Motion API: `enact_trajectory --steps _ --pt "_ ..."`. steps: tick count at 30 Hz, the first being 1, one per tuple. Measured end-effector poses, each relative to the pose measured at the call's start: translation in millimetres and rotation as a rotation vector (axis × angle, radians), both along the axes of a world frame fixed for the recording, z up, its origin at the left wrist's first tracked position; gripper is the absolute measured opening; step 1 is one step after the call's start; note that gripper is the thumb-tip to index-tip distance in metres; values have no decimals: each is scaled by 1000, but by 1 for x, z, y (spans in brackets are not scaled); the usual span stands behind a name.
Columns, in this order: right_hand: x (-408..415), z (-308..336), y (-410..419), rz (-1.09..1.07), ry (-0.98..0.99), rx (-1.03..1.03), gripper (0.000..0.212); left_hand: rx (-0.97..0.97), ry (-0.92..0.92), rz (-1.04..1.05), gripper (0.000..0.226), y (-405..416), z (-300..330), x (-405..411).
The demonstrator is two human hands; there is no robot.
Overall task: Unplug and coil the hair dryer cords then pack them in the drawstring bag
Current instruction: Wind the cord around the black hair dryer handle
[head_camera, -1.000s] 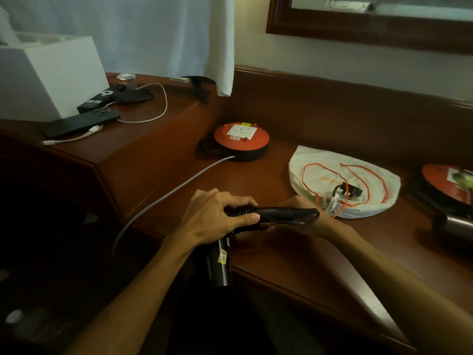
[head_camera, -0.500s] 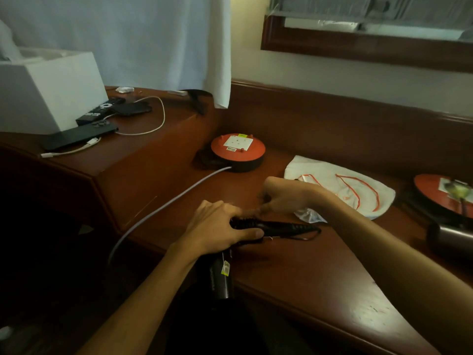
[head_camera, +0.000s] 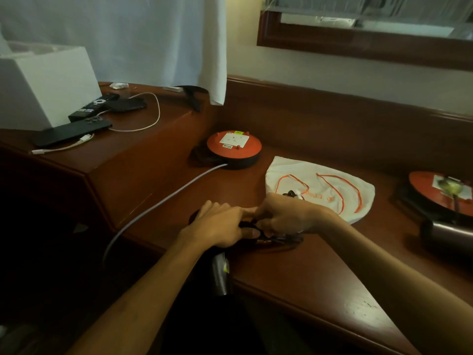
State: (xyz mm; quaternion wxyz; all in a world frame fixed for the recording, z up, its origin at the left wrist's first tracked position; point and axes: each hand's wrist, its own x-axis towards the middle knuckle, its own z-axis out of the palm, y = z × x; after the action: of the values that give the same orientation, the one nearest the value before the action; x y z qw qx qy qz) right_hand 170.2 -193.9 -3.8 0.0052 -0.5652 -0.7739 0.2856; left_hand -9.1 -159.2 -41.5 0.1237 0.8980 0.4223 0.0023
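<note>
A black hair dryer (head_camera: 221,272) lies at the wooden counter's front edge, its barrel hanging down over the edge. My left hand (head_camera: 218,225) grips its handle and the bundled black cord (head_camera: 279,238). My right hand (head_camera: 284,216) pinches the cord bundle right beside the left. The white drawstring bag (head_camera: 330,190) with orange strings lies flat just behind my right hand. A second hair dryer (head_camera: 446,233) lies at the far right, plugged into an orange cord reel (head_camera: 440,192).
Another orange cord reel (head_camera: 234,147) sits at the back of the counter (head_camera: 294,283), a grey cable (head_camera: 163,201) running from it off the front edge. A raised shelf on the left holds a phone (head_camera: 69,131), remote (head_camera: 93,107), white cable and white box (head_camera: 46,83).
My right hand lifted from under the dryer handle, rose over it, then came down onto the cord bundle beside my left hand. The camera view shifted upward.
</note>
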Motion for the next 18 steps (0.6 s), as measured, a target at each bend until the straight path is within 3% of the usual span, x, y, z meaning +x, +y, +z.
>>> enact_trajectory --steps 3,7,9,11,14,16,18 --pt "1 2 -9 -32 12 -34 19 -15 10 1 40 3 2 1" --pt "4 11 -21 -80 -157 190 12 37 -96 72 31 7 0 -5" --pt "11 10 -30 -115 -106 252 18 39 -243 141 30 10 0 -12" --pt "17 1 -34 -131 -19 344 38 30 -370 227 30 13 -1 -18" --pt "19 -23 -34 -90 50 466 52 31 -455 310 28 15 -4 -21" --pt "17 -39 -36 -70 82 568 52 0 -524 330 31 15 -4 -22" --pt "16 -49 -40 -80 175 660 38 -32 -581 350 41 13 -4 -22"
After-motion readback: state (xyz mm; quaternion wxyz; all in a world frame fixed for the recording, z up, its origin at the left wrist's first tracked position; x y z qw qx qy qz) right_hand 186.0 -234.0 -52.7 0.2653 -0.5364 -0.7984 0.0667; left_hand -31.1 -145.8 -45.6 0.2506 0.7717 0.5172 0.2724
